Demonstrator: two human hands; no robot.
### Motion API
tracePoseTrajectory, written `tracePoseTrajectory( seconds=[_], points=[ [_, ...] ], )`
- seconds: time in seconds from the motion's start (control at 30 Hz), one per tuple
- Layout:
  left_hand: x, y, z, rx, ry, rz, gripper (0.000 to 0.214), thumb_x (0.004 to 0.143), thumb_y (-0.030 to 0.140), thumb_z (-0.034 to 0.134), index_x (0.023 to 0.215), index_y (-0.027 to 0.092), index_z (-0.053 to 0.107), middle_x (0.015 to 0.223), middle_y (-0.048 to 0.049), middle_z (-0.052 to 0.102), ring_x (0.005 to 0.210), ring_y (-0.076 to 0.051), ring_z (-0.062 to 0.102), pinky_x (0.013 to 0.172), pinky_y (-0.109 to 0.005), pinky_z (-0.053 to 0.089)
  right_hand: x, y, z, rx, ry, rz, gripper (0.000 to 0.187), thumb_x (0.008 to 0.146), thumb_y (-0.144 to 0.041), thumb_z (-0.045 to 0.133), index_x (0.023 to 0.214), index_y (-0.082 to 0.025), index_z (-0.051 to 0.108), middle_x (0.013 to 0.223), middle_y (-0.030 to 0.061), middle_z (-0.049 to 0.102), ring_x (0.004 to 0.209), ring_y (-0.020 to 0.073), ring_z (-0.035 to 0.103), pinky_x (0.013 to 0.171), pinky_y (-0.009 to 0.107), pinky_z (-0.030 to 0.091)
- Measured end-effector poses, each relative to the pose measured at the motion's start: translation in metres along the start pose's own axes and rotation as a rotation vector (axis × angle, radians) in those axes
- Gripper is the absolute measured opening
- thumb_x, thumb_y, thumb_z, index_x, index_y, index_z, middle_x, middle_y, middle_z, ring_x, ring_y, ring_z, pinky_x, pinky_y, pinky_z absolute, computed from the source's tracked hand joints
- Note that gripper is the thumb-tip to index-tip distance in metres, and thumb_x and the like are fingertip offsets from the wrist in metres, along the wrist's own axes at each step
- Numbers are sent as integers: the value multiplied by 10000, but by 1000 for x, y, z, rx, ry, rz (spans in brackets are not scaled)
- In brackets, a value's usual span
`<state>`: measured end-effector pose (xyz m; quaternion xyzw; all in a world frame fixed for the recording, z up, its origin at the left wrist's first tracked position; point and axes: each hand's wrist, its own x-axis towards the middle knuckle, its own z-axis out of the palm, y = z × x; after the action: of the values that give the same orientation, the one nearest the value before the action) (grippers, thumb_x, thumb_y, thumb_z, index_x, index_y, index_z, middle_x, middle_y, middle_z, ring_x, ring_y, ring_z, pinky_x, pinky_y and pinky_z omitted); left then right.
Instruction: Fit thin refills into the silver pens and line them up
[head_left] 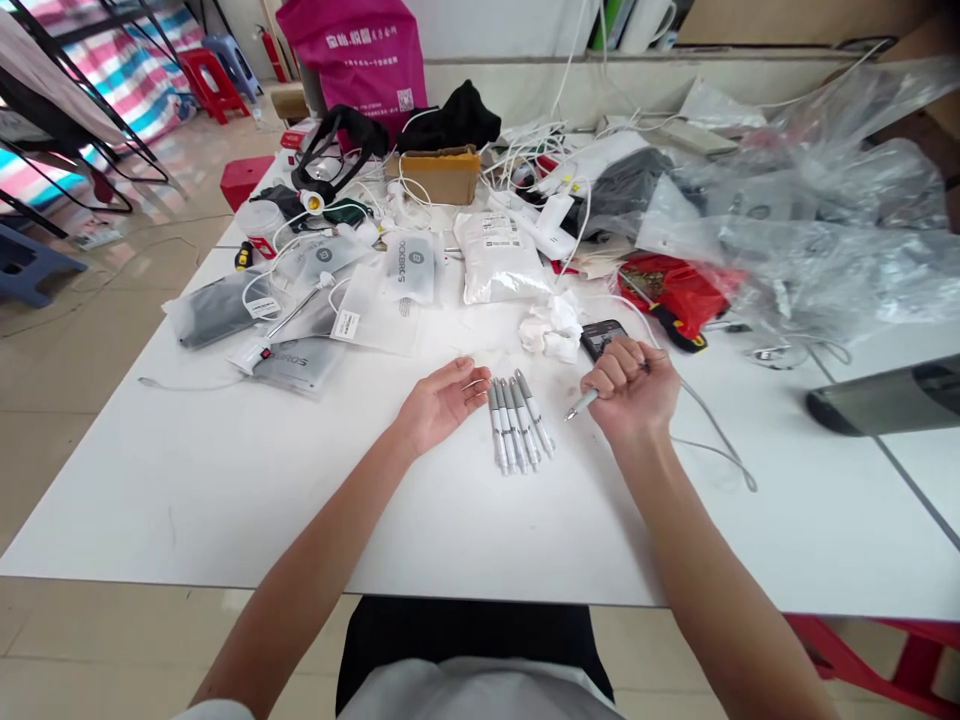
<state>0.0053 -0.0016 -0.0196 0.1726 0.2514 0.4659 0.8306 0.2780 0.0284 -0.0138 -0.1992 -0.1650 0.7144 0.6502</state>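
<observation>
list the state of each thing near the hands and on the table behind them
left hand, open, palm up, resting on the table
right hand, closed in a fist around a pen
pen, gripped, tip sticking out toward the left
row of pens, lying flat, side by side
phone, lying flat, screen dark
tissue, crumpled
magenta bag, standing upright

We see our left hand lying palm up and loosely open on the white table, fingertips just beside a row of grey pens laid side by side. Our right hand is curled into a fist around one more pen, whose tip pokes out toward the row. Just beyond the fist lie a dark phone and a crumpled tissue. Farther back sit packaged goods in clear bags, white cables and a magenta shopping bag.
</observation>
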Motion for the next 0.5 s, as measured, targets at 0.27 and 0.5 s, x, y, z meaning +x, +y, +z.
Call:
tracePoseTrajectory(
  seconds=[0.27,0.5],
  points=[
    [-1,-2,6,220,18,110,209,873,335,797,858,158,687,922,-68,691,842,-153,643,785,-284,492,-1,3,5,-87,9,3,407,911,-297,655,692,-253,315,531,-97,237,415,89,184,350,227,291],
    [-7,-20,12,777,29,311,346,785,332,893,1066,207,734,916,-60,704,832,-172,603,764,-287,430,-10,27,36,-94,76,-58,311,938,-370,740,782,-249,499,748,-42,516,681,110,557,730,281,591]
  ],
)
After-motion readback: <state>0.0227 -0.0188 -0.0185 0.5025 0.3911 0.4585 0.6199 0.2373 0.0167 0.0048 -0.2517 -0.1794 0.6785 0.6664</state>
